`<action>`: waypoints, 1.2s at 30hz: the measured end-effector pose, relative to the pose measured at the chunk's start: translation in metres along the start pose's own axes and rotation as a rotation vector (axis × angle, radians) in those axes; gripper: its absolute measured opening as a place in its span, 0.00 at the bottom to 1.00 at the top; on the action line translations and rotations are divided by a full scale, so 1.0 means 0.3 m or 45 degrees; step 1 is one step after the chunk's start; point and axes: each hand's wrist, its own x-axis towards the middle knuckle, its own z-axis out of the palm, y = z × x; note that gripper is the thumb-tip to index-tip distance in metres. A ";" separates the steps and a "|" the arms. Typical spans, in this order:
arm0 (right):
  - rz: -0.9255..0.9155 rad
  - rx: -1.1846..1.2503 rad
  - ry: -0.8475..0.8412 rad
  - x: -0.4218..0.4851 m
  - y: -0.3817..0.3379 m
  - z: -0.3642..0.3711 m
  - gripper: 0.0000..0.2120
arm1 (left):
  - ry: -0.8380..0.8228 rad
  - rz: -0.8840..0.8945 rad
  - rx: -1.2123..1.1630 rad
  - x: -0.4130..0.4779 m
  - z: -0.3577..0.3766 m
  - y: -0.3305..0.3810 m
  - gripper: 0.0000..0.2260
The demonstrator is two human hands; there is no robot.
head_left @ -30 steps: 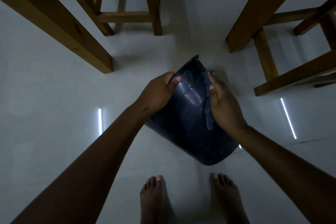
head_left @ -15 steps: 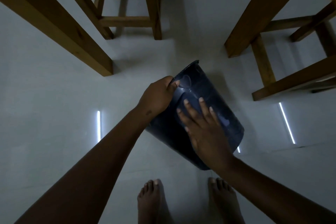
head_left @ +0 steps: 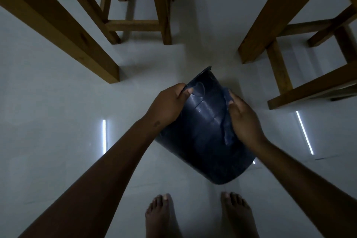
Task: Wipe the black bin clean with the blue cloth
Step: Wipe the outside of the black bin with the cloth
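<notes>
Half a second ago the right hand (head_left: pixel 245 121) lay flat on the upturned face of the black bin (head_left: pixel 201 133), fingers spread and pointing away from the person, with the blue cloth (head_left: pixel 226 131) hidden beneath it; now that hand has swept across to the bin's right flank, its fingers (head_left: pixel 233 100) drawn together just below the rim; the cloth shows again as a narrow crumpled strip along the inner edge of the palm, pressed against the plastic; this is much the spot the hand held a full second ago; the bin's near right corner has dropped a little toward the feet (head_left: pixel 162 216).
</notes>
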 end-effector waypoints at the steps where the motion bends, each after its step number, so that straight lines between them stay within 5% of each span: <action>1: 0.088 0.151 -0.028 0.023 0.006 -0.025 0.18 | 0.007 -0.003 0.009 -0.002 0.002 0.004 0.15; 4: 0.066 0.150 -0.004 -0.004 0.022 -0.013 0.19 | 0.029 -0.012 0.045 0.004 0.005 0.010 0.14; 8: -0.431 -0.459 0.129 -0.170 0.028 0.108 0.22 | 0.050 -0.002 0.055 0.006 0.013 0.006 0.14; 11: -0.596 -0.551 0.082 -0.182 0.026 0.123 0.22 | 0.019 -0.017 -0.068 0.002 -0.009 0.007 0.14; 15: -0.308 -0.266 0.133 -0.047 0.060 0.019 0.22 | -0.115 -0.040 -0.171 -0.053 -0.030 -0.079 0.13; 19: -0.161 0.006 0.093 0.036 0.058 -0.039 0.22 | 0.029 -0.024 -0.121 -0.084 0.021 -0.091 0.15; 28: -0.871 -0.925 0.026 -0.207 0.020 0.166 0.24 | 0.114 0.062 0.066 -0.012 0.021 -0.010 0.17; 36: -0.235 -0.066 0.140 0.037 0.015 -0.004 0.22 | -0.040 -0.022 -0.109 -0.078 -0.009 -0.045 0.14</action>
